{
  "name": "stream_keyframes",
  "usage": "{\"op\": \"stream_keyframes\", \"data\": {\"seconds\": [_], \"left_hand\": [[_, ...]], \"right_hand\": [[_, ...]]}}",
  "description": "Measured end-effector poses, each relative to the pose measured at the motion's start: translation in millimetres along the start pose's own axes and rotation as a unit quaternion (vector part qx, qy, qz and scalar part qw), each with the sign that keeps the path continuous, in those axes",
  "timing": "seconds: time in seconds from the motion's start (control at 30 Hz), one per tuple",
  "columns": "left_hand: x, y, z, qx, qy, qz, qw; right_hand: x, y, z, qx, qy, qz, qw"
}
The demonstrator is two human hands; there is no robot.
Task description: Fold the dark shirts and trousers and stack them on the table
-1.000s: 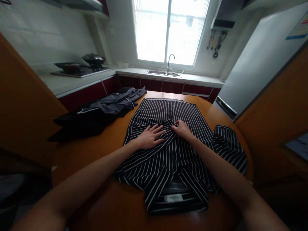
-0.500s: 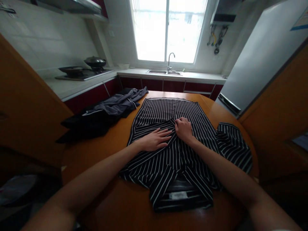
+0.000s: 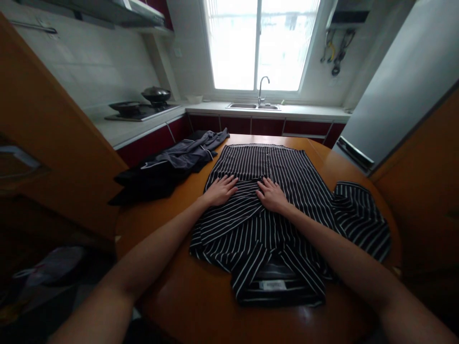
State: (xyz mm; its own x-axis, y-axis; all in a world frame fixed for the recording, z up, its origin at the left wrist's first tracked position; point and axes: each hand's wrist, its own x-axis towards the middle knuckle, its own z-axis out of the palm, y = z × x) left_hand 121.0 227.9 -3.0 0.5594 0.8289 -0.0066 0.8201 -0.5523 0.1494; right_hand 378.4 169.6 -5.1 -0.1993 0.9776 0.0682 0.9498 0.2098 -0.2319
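Note:
A black shirt with white stripes lies spread on the wooden table, its collar toward me and its hem toward the window. One sleeve, on the left, is folded across the shirt's front; the other sticks out to the right. My left hand rests flat on the folded sleeve near its outer edge, fingers spread. Flat near the sleeve's cuff, by the button line, lies my right hand, its fingers apart. Neither hand grips the cloth.
Dark and grey clothes are heaped at the table's left side. Beyond the table are a counter with a sink, a stove with pans, and a window. A fridge stands at the right.
My left hand has slid left and away from me to the sleeve's outer part. My right hand's fingers have opened out from a pinch at the cuff. The view has shifted slightly left.

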Motion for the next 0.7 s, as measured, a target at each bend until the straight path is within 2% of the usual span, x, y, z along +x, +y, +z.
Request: {"op": "stream_keyframes", "data": {"seconds": [0.13, 0.3, 0.37, 0.47, 0.53, 0.6, 0.7], "left_hand": [[2, -16, -3.5, 0.022, -0.002, -0.047, 0.999], [-1, -9, -5.4, 0.039, 0.039, -0.076, 0.996], [-4, 1, -7.7, 0.059, 0.081, -0.061, 0.993], [-9, 19, -8.2, 0.057, 0.127, 0.006, 0.990], [-10, 30, -4.9, 0.037, 0.113, 0.057, 0.991], [-10, 36, 0.2, 0.026, 0.070, 0.089, 0.993], [-9, 39, 6.1, 0.029, 0.026, 0.092, 0.995]], "right_hand": [[0, -1, 0, 0.003, 0.001, 0.006, 1.000], [-1, -2, 5, 0.015, 0.030, 0.036, 0.999], [-1, -3, 6, 0.024, 0.043, 0.070, 0.996], [-1, -4, 6, 0.038, 0.078, 0.099, 0.991], [-2, -5, 5, 0.042, 0.113, 0.068, 0.990], [-3, -8, 3, 0.047, 0.126, 0.001, 0.991], [-6, -11, 4, 0.054, 0.073, -0.082, 0.992]]}}
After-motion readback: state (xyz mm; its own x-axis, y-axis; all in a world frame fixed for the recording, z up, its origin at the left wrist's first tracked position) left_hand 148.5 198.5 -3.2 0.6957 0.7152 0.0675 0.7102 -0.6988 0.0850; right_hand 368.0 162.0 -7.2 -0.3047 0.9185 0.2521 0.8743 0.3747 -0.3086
